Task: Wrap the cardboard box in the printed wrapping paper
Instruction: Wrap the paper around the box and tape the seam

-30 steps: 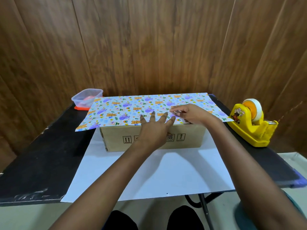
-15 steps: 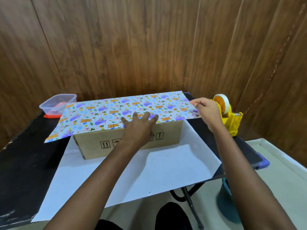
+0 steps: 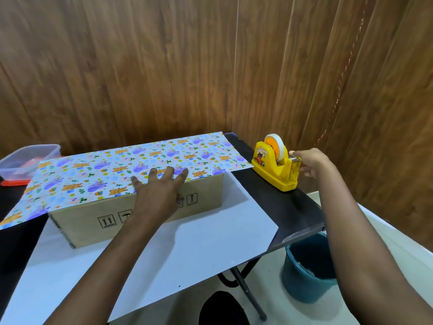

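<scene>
The cardboard box (image 3: 89, 221) stands on the white side of the printed wrapping paper (image 3: 98, 170), whose far flap lies over the top of the box. The left hand (image 3: 159, 193) presses the flap there with flat, spread fingers (image 3: 169, 172), probably against springing back. Right of the box, the right hand (image 3: 310, 160) is at the tape dispenser (image 3: 273, 171); whether it pinches tape I cannot tell.

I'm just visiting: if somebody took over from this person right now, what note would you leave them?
Left hand: flat, fingers spread, pressing the printed wrapping paper onto the cardboard box at its top near edge.
Right hand: at the cutter end of the yellow tape dispenser; grip on tape unclear.
Done: paper laid over the box top; white sheet under the box.
Left: tape that edge, wrap the near side, close both ends.
</scene>
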